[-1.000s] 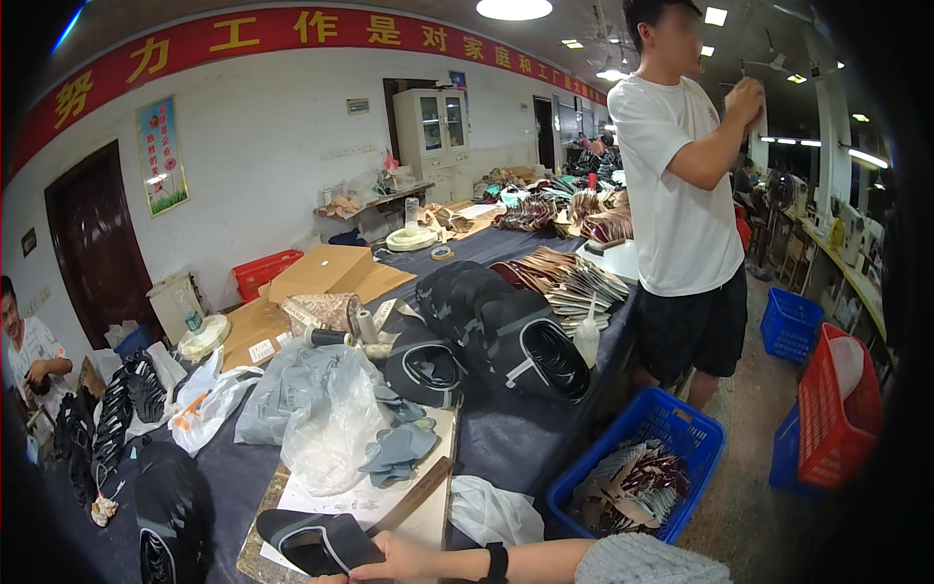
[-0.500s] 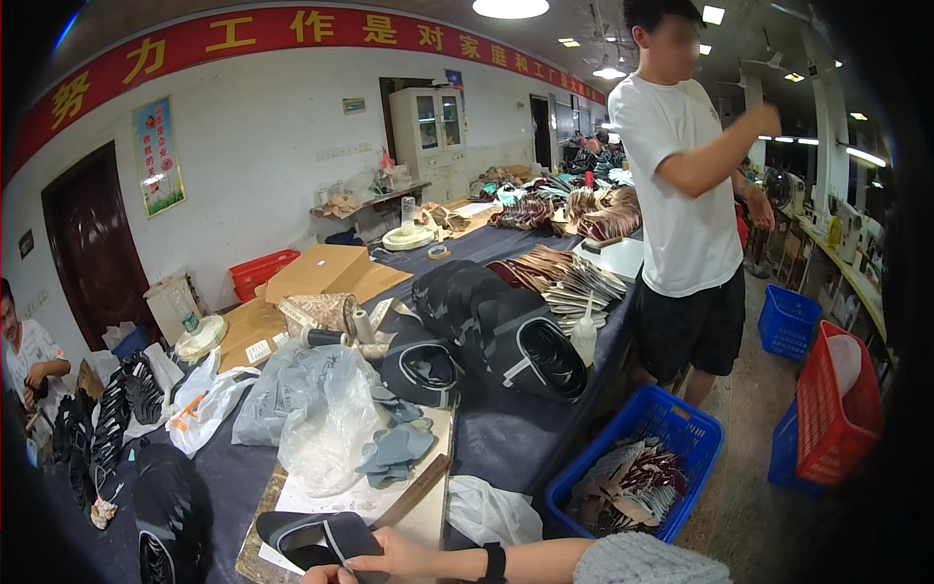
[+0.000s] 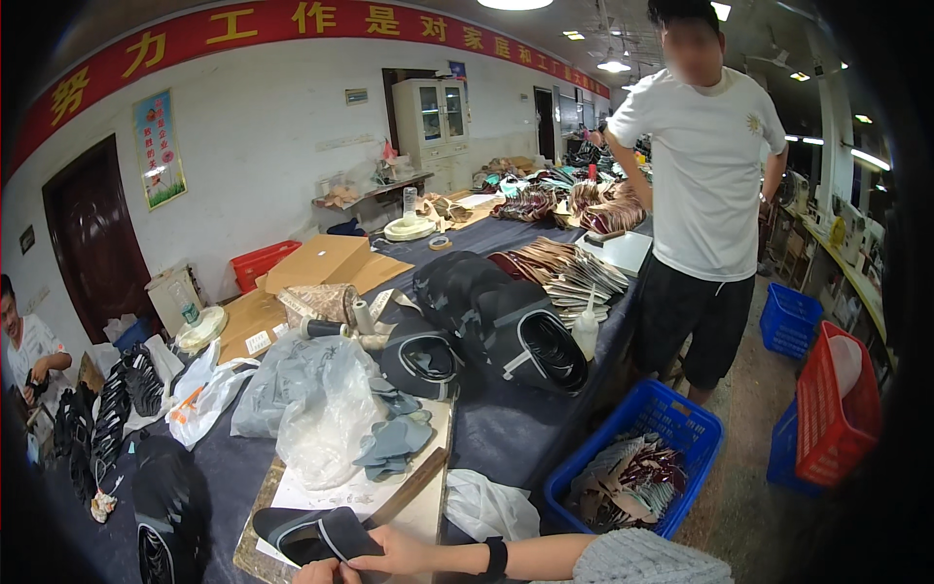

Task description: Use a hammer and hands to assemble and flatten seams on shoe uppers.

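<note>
A black shoe upper (image 3: 306, 530) with pale grey trim lies low in the picture, over the near end of a work board (image 3: 440, 438). My right hand (image 3: 399, 552) grips its right side, fingers closed on the edge. At the bottom border my left hand (image 3: 321, 573) pinches the near edge of the same upper; part of this hand is cut off. Just beyond are a clear plastic bag (image 3: 326, 443), grey cut pieces (image 3: 394, 450) and a dark wooden strip (image 3: 413, 487). A curved stack of black uppers (image 3: 167, 506) stands to the left.
More stacked black uppers (image 3: 533, 355) and a squeeze bottle (image 3: 585, 334) occupy the table ahead. A blue crate (image 3: 705, 438) of cut pieces stands at the right by the table edge. Beyond it stands a person in a white shirt (image 3: 705, 175); another person (image 3: 34, 350) sits far left.
The standing person has turned to face this way and lowered the raised arm, hands now near the hips. My hands and the shoe upper have shifted only slightly.
</note>
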Demonstrator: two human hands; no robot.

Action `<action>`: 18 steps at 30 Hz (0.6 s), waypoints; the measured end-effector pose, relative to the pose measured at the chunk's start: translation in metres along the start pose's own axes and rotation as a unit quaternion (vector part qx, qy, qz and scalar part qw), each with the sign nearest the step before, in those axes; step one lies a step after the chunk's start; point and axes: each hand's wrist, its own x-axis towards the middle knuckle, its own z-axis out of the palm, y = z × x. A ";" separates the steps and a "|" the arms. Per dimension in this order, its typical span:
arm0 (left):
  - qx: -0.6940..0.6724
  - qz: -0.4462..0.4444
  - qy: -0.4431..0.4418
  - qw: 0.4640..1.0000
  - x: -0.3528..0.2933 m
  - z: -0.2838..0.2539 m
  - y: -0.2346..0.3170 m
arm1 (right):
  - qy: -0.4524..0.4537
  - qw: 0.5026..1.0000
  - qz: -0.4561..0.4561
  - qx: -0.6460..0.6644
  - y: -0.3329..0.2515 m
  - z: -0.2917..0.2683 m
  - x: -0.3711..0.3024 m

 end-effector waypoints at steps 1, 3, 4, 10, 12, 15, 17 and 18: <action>0.041 -0.001 -0.023 0.999 0.000 -0.001 0.000 | -0.017 1.000 -0.003 -0.025 -0.002 -0.002 0.000; 0.081 -0.001 -0.047 0.996 -0.001 -0.002 0.001 | -0.014 1.000 0.019 -0.009 0.000 0.000 0.000; 0.020 -0.069 -0.035 0.997 -0.002 -0.001 0.002 | -0.012 0.999 0.039 0.007 0.001 0.002 0.001; -0.040 -0.059 0.006 0.997 0.001 -0.004 -0.003 | 0.015 0.998 0.041 0.050 0.005 0.005 -0.001; -0.051 -0.042 -0.015 0.998 -0.004 -0.003 -0.006 | 0.012 0.999 0.047 0.007 -0.004 0.004 -0.003; -0.036 -0.042 -0.022 0.998 0.000 -0.008 0.006 | 0.026 0.999 0.046 -0.012 -0.004 0.006 -0.002; -0.024 -0.028 -0.013 0.999 0.000 -0.007 0.007 | 0.037 0.999 0.037 0.012 -0.003 0.006 -0.003; 0.028 0.002 -0.004 1.000 -0.002 -0.005 0.005 | 0.028 0.999 0.035 0.021 -0.002 0.007 -0.004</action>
